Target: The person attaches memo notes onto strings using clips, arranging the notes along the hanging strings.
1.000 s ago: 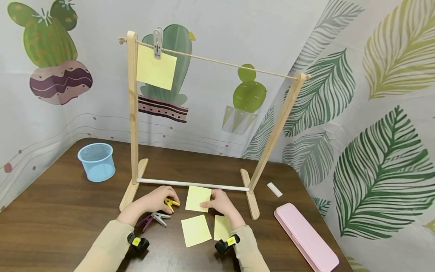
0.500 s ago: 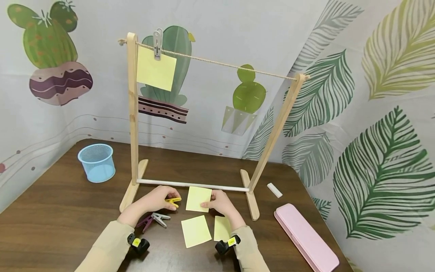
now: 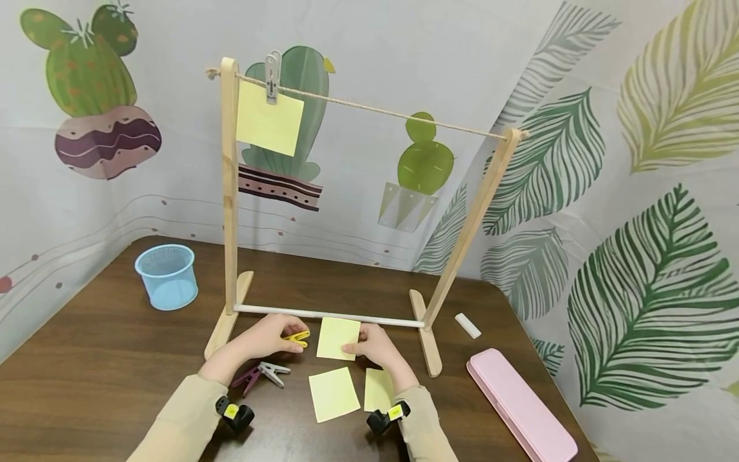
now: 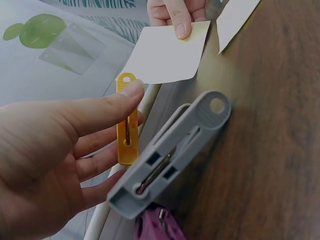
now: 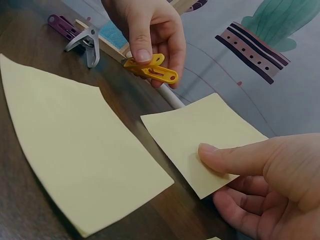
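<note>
Between thumb and fingers, my left hand [image 3: 271, 336] pinches a yellow clothespin [image 4: 127, 120], raised a little off the table. My right hand [image 3: 375, 346] holds a yellow sticky note [image 3: 338, 338] by its right edge, thumb on the front and fingers behind. Two more notes lie on the table below: one sticky note [image 3: 334, 394] in the middle and another sticky note [image 3: 378, 389] partly under the right wrist. A grey clothespin [image 3: 273, 372] and a purple clothespin [image 3: 248, 378] rest near my left wrist. On the rope, a grey clothespin [image 3: 272, 78] clips up a yellow note [image 3: 269, 119].
A wooden stand [image 3: 229, 192] with a rope [image 3: 375, 110] strung across its top stands behind my hands. Its white lower bar [image 3: 323, 314] runs just beyond them. A blue mesh cup [image 3: 167, 279] is at left. At right lie a white block [image 3: 467, 325] and a pink case [image 3: 519, 404].
The yellow clothespin has turned and risen slightly in my left hand, now pointing more toward the note. My right hand and its note stay nearly in place.
</note>
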A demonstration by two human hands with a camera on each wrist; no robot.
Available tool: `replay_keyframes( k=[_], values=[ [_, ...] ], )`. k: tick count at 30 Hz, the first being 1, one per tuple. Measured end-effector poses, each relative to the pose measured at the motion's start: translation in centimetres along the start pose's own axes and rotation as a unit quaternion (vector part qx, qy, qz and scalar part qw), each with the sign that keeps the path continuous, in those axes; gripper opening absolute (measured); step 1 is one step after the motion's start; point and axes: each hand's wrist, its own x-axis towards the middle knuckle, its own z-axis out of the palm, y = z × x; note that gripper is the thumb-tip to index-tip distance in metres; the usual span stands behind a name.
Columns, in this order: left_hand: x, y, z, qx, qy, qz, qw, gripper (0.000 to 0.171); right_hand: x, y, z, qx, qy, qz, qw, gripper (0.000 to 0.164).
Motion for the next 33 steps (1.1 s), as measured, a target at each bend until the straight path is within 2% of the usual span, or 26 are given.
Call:
replay_keyframes(
  k=[14,23,30,33],
  values=[
    [0.3,-0.2,0.1,-0.002,0.012,0.018,0.9998,0.031,0.1,-0.4,-0.2,0.019,0.0,0.0,1.0,0.021],
    [0.4,0.6,-0.3,-0.024,0.053,0.024,0.998,0.033,0.4,-0.9,-0.3,0.047,0.023,-0.018,0.998,0.025],
    [0.7,2.0,-1.7,-0.024,0.095,0.033,0.9946,0.028,-1.1,-5.8,-1.5,0.063,0.034,-0.047,0.996,0.024],
    [0.9,2.8,-2.7,-0.021,0.111,0.036,0.993,0.027,-1.0,-6.7,-1.8,0.058,0.045,-0.057,0.996,0.023]
  ],
)
